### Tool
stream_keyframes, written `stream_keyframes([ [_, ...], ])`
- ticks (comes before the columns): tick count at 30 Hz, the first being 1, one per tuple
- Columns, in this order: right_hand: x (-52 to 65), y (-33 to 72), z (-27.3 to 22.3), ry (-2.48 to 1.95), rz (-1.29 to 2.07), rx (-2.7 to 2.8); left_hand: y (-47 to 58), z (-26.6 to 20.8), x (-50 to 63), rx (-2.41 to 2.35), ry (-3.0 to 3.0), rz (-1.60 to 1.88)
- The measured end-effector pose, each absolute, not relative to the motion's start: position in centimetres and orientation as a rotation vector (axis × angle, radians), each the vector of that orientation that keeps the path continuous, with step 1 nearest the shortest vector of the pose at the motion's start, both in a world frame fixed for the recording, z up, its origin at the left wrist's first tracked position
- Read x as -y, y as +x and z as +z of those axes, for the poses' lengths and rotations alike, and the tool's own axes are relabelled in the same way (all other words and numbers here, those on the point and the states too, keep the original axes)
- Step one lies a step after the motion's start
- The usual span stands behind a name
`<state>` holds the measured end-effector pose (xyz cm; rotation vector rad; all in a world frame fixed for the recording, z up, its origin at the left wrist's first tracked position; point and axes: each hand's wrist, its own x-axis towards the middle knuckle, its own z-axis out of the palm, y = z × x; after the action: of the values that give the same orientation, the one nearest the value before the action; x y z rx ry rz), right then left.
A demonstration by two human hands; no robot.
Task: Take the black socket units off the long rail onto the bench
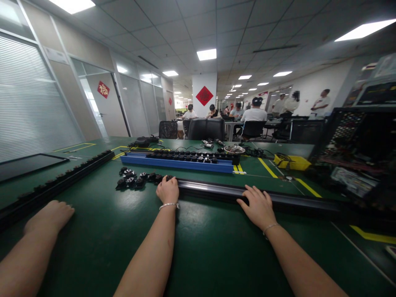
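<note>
A long black rail [213, 188] with a shiny top lies across the green table in front of me. My left hand [168, 191] is closed around its left end, and a small dark piece shows at the fingertips; how it sits there is hidden. My right hand [259, 206] grips the rail further right, fingers over the top and thumb at the near side. Just left of my left hand is a loose cluster of small black parts [131, 180], some with bright metal bits.
Behind lies a blue rail [176, 162] beside a row of black pieces. Another person's hand [51, 216] rests at left, near a long black strip [62, 181]. A metal bowl [234, 149], cables and a yellow tray [292, 162] stand further back. An open equipment rack [355, 152] rises at right.
</note>
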<state>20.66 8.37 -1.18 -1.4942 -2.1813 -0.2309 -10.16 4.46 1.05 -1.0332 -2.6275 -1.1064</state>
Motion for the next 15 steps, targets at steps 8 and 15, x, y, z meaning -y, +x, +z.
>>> stream_keyframes([
  [8,-8.3,20.7,-1.3,-1.48,-0.256,2.179,-11.0,1.2,-4.4,2.756,-0.977,-1.165],
  [15,-8.5,20.7,-1.4,-1.466,-0.25,2.166,-12.8,0.8,-4.7,2.746,-1.078,-1.147],
])
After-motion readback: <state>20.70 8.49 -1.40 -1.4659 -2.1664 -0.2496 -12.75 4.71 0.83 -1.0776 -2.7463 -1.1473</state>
